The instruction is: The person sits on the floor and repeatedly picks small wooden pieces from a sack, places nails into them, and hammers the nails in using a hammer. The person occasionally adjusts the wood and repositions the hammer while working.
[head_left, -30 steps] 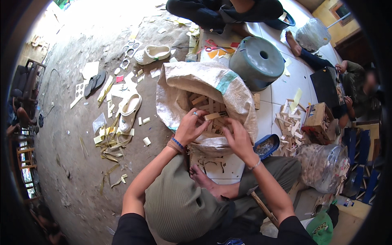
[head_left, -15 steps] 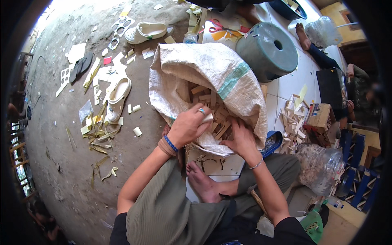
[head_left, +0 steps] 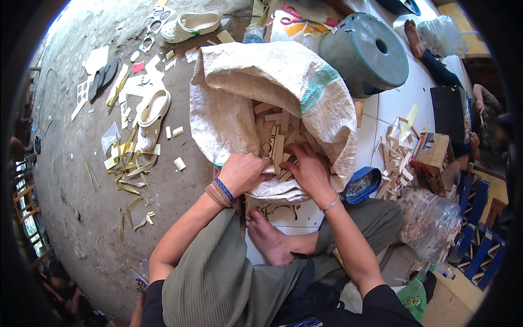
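In front of my lap stands a white woven sack point(head_left: 245, 71) with a green stripe, its mouth folded back, holding many short flat wooden strips point(head_left: 279, 143). My left hand point(head_left: 244, 175) is at the sack's near left rim, its fingers closed on a pale wooden piece point(head_left: 268, 169) whose end shows past the fingertips. Inside the mouth, my right hand point(head_left: 309, 170) reaches among the strips, thumb and index finger apart and touching them. Its other fingertips are partly hidden, and I see nothing clearly gripped there.
Right of the sack are a grey-green upturned bucket point(head_left: 370, 54), a blue tub point(head_left: 363, 185), a pile of wooden sticks point(head_left: 395, 158), a cardboard box point(head_left: 433, 158) and a large clear plastic jar point(head_left: 427, 220). Pale clogs point(head_left: 153, 117) and scraps lie on the left. Another person sits at far right.
My left hand has lowered to the sack's near rim, still with the pale piece. My right hand has shifted left and deeper among the strips. The view has shifted slightly.
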`<state>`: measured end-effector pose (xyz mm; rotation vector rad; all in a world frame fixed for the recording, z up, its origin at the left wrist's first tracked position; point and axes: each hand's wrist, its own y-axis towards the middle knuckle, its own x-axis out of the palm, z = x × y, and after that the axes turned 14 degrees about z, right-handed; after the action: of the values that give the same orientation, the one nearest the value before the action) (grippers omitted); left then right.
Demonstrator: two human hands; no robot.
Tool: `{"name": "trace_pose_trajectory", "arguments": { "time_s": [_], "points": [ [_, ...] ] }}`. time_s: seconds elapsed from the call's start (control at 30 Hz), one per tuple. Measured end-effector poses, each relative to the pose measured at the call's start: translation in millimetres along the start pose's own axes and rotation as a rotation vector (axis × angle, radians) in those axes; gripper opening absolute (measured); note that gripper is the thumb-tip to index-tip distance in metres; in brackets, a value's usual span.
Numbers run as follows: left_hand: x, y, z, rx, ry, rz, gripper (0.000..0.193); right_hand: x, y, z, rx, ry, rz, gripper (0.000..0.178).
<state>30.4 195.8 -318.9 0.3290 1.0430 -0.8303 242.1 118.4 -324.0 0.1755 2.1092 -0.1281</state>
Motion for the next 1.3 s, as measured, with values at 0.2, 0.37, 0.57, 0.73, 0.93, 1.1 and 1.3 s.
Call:
{"name": "trace_pose_trajectory", "arguments": {
  "time_s": [0.2, 0.37, 0.57, 0.73, 0.93, 1.1, 1.3],
  "points": [
    [14, -3, -1, 0.181, -0.054, 0.028, 0.017, 2, 6, 14, 0.06, 0.085, 0.006, 0.024],
    [20, -5, 0, 0.156, -0.072, -0.047, 0.015, -9, -4, 16, 0.202, 0.219, 0.148, 0.023],
    [28, 0, 14, 0.066, -0.13, -0.065, 0.022, -20, -18, 18, 0.193, 0.232, 0.137, 0.029],
    [30, 3, 23, -0.042, -0.259, -0.019, 0.035, -32, -26, 6, 0.34, 0.405, 0.131, 0.034],
    [11, 1, 14, -0.094, -0.395, 0.031, 0.043, -74, -48, -25, 0.348, 0.628, 0.17, 0.024],
    [-32, 1, 12, -0.29, -0.469, 0.109, 0.025, -98, -82, -23, 0.352, 0.727, 0.322, 0.021],
    [-109, 3, 42, -0.358, -0.702, 0.009, 0.025, -85, -131, 19, 0.519, 0.774, 0.177, 0.03]
  ]
}}
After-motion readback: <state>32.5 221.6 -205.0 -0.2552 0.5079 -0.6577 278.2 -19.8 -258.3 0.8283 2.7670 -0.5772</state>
